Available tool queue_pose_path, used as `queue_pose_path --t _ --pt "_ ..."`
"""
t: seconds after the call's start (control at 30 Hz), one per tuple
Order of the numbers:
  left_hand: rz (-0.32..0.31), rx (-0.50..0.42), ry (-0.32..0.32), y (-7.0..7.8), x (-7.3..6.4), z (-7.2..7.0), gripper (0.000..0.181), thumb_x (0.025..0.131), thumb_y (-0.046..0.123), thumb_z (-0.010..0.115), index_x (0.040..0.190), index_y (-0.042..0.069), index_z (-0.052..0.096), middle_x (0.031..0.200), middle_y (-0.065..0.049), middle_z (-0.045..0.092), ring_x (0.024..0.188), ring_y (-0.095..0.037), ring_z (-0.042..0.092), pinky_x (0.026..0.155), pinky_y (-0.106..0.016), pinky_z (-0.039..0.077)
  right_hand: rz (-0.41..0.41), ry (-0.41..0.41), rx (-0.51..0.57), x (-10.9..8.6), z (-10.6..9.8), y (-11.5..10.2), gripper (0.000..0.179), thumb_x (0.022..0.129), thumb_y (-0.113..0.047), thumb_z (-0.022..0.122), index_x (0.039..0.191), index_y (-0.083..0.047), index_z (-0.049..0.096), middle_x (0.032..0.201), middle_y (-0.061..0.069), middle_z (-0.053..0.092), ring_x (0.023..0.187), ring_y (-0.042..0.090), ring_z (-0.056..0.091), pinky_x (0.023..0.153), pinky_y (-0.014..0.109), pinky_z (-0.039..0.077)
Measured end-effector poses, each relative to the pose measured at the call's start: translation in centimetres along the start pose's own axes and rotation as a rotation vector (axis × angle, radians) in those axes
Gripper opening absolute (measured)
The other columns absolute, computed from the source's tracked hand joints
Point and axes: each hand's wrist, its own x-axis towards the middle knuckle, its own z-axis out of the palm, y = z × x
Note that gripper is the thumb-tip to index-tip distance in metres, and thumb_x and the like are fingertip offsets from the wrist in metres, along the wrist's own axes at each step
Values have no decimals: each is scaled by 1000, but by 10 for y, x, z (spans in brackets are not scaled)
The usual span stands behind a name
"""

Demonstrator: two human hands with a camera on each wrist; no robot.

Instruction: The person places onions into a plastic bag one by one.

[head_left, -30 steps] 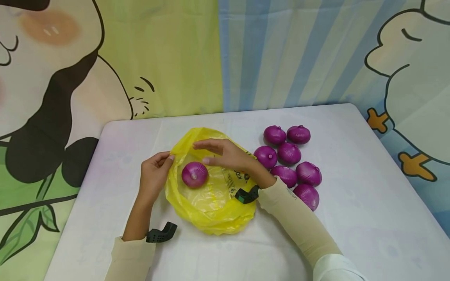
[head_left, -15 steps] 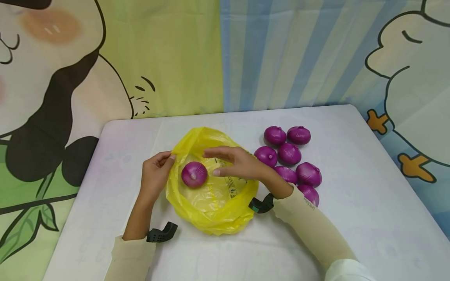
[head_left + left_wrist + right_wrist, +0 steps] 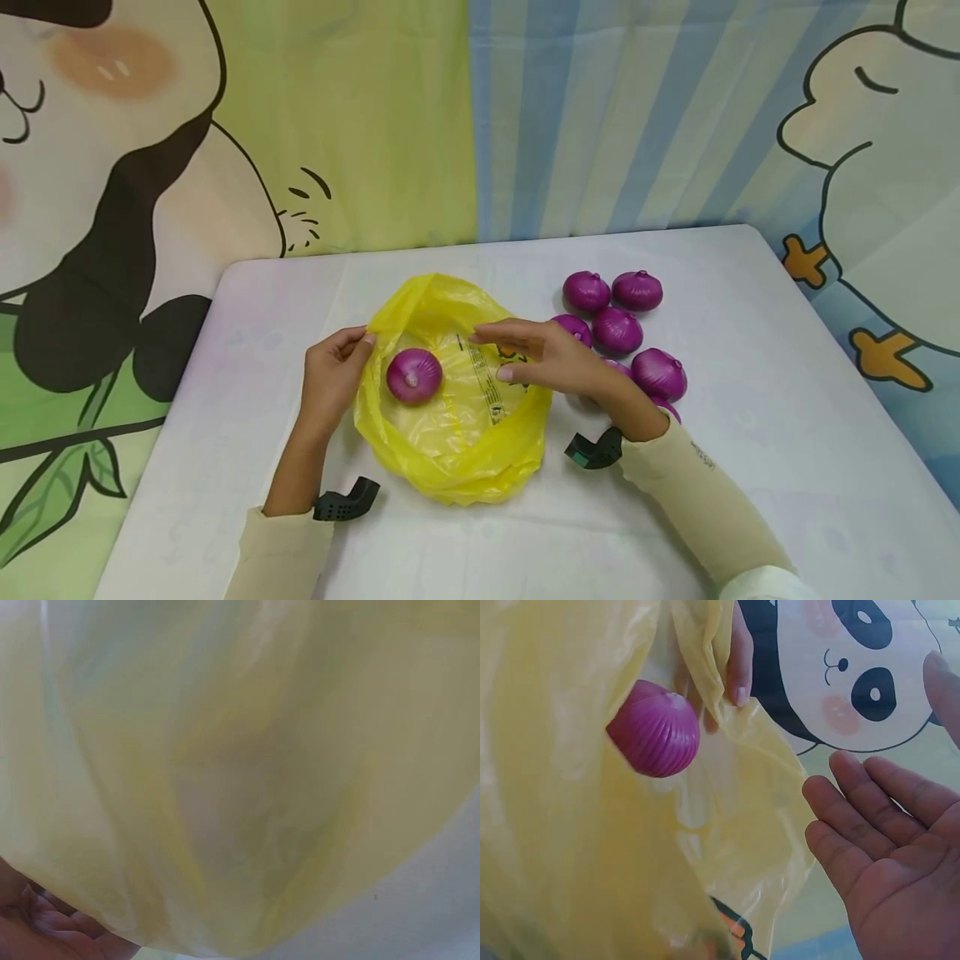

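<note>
Rim of the crumpled yellow translucent plastic bag [image 3: 457, 483] is pinched at its left between thumb and fingers of the left hand [image 3: 336, 367], and the mouth is spread wide. One round, glossy purple onion [image 3: 415, 377] is contained inside, toward the left wall. By the right hand [image 3: 551, 358] nothing is grasped; its fingers are extended over the bag's right edge, with open room between them and that onion. Beyond, a cluster of round purple onions [image 3: 617, 331] is partly covered by the right forearm [image 3: 633, 408]; the white tabletop [image 3: 787, 417] is bounded farther right by a slanting edge. The right palm, hidden from the head, is shown by the right wrist view. In the left wrist view, yellow film is mostly seen; a darker blurred patch may be the onion.
</note>
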Motion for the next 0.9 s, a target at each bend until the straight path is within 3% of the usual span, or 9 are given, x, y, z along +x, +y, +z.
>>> queue_pose_path --t 0.1,0.3,0.47,0.67,0.83,0.9 --pt "-1 -4 -1 0 0 -1 35 97 28 62 115 -2 68 103 -16 70 83 -15 68 70 -24 57 24 23 -25 -9 -3 1 49 93 -9 66 140 -3 51 132 8 60 127 18 50 106 49 37" --pt "-26 7 -7 1 -2 -2 37 97 30 62 115 -1 68 105 -17 69 84 -14 67 71 -22 56 -28 13 -31 -26 -8 9 46 94 -7 64 138 1 52 130 14 60 122 28 55 99 51 42" --pt "-30 2 -20 1 -3 0 38 97 30 61 117 -1 67 106 -17 69 85 -15 67 71 -23 56 -60 25 -55 -45 -16 12 43 92 3 63 135 -1 57 129 12 61 121 23 55 97 42 47" --pt "-11 7 -10 0 -3 1 37 97 29 61 116 -2 68 105 -18 69 83 -13 67 70 -22 56 -21 28 -24 -70 -25 13 43 93 4 61 135 1 55 129 13 61 118 20 55 93 29 50" --pt "-2 9 -10 2 -2 0 36 98 28 61 116 -2 68 104 -17 69 82 -14 67 69 -23 57 -16 23 -70 -90 -31 13 43 91 7 61 133 0 57 127 12 61 110 18 57 84 31 54" --pt "0 3 -9 2 -2 0 35 98 28 61 115 -2 68 104 -17 69 81 -14 68 68 -24 57 -29 24 -91 -97 -34 13 44 90 8 62 133 -1 57 126 10 62 112 19 58 86 34 54"
